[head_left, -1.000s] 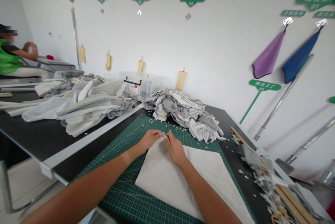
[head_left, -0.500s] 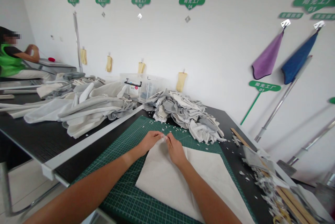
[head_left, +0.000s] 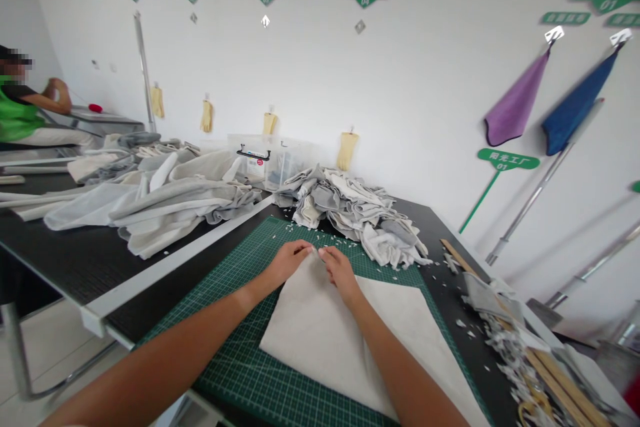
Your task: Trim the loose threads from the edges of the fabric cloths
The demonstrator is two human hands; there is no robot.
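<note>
A large white cloth [head_left: 320,330] lies on a green gridded cutting mat [head_left: 235,354], its far corner raised between my fingertips. My left hand [head_left: 290,259] is closed in a pinch on that corner from the left. Close beside it, my right hand [head_left: 341,270] pinches the same corner, thumb and fingers together. Just beyond both hands are small white scraps [head_left: 345,240] strewn on the mat, then a heap of folded grey and white cloth pieces [head_left: 340,204].
Left of a white strip [head_left: 175,260] lie long grey and white fabrics [head_left: 170,204]. A clear plastic box [head_left: 280,164] stands by the wall. At right are wooden strips [head_left: 565,380], cloth scraps and yellow-handled scissors [head_left: 535,410]. A person in green [head_left: 20,114] sits far left.
My fingertips have drawn slightly apart at the cloth's corner, the right hand shifting a little to the right. The camera view has tilted slightly downward.
</note>
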